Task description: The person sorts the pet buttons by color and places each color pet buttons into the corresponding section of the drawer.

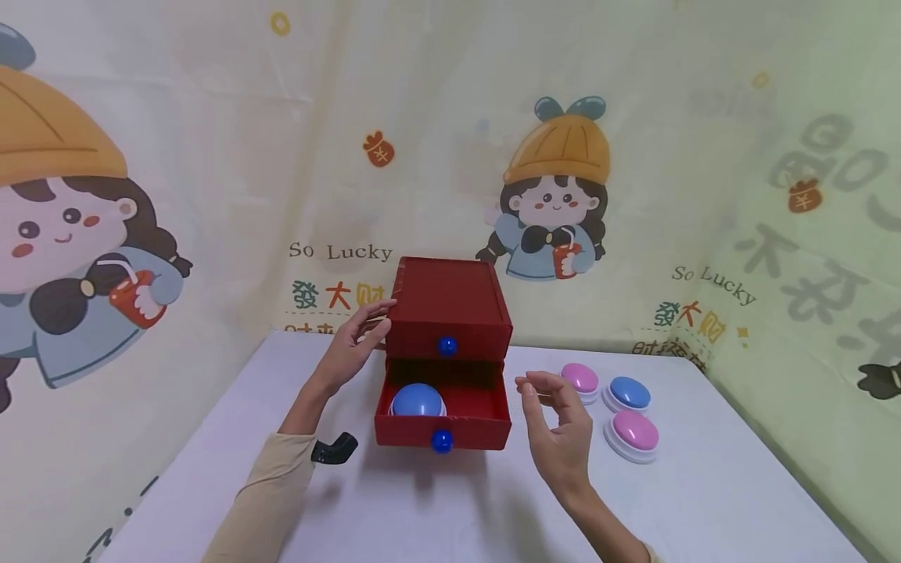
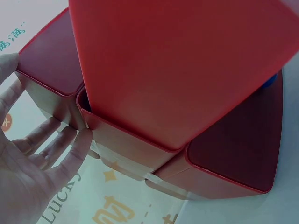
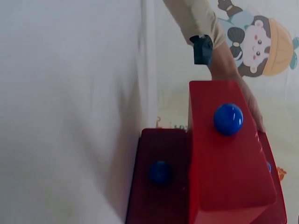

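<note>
A red cabinet of drawers (image 1: 450, 289) with blue round knobs stands on the white table. Its middle drawer (image 1: 442, 432) is pulled out, and a blue dome-topped push button (image 1: 417, 400) with a white base lies in the drawer's left part. My left hand (image 1: 355, 344) rests against the cabinet's upper left side, its fingers spread and nearly straight; the left wrist view shows this hand (image 2: 42, 163) too. To the right of the drawer hangs my right hand (image 1: 561, 430), apart from it, fingers loosely bent around nothing. The right wrist view does not show the right hand.
Right of my right hand lie a pink push button (image 1: 580, 380), a blue push button (image 1: 629, 392) and another pink push button (image 1: 635, 434), all on white bases. Behind the table (image 1: 732, 485) hangs a printed cloth (image 1: 436, 195). A lower drawer (image 3: 159, 186) sits under the pulled-out one.
</note>
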{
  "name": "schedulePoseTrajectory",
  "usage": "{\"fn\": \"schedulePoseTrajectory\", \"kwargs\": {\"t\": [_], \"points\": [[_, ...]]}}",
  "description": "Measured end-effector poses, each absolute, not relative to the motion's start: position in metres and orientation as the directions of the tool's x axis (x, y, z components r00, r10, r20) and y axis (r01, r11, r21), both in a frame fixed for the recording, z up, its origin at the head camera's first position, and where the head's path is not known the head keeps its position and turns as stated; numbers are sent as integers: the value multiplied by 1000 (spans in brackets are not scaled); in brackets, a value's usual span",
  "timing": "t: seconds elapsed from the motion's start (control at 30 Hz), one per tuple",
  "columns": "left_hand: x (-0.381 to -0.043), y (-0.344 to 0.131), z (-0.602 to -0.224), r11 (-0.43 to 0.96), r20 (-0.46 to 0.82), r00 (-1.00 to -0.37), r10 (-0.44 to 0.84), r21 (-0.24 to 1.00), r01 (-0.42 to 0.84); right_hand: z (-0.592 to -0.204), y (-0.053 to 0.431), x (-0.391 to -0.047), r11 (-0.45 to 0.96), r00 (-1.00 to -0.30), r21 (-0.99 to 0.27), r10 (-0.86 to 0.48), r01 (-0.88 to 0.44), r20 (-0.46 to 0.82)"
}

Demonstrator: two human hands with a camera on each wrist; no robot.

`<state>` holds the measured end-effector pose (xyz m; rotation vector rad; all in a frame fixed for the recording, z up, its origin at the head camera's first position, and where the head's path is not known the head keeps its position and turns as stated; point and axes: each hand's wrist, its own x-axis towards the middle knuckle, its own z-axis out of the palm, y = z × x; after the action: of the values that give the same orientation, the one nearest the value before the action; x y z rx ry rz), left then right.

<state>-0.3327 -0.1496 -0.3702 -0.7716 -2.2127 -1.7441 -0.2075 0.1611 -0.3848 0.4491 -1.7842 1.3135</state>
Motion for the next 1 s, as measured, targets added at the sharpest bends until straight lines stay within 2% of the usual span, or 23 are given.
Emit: {"fn": "schedulePoseTrajectory", "kwargs": {"t": [0.13,0.53,0.8,1.0], "points": [[-331,-148,-368,154,469,-841,269,841,519,-385,173,-206,379,-574,-616,232,-690,785],[-333,-150,-369,173,465,-845,265,839,516,-394,194,-215,413,-636,-726,357,-550,685],[-331,-151,-370,183,460,-848,265,839,512,-403,205,-219,430,-692,-766,352,-478,630],[-333,-150,-369,172,469,-842,266,836,520,-406,214,-223,499,-755,-786,336,-364,563]]}}
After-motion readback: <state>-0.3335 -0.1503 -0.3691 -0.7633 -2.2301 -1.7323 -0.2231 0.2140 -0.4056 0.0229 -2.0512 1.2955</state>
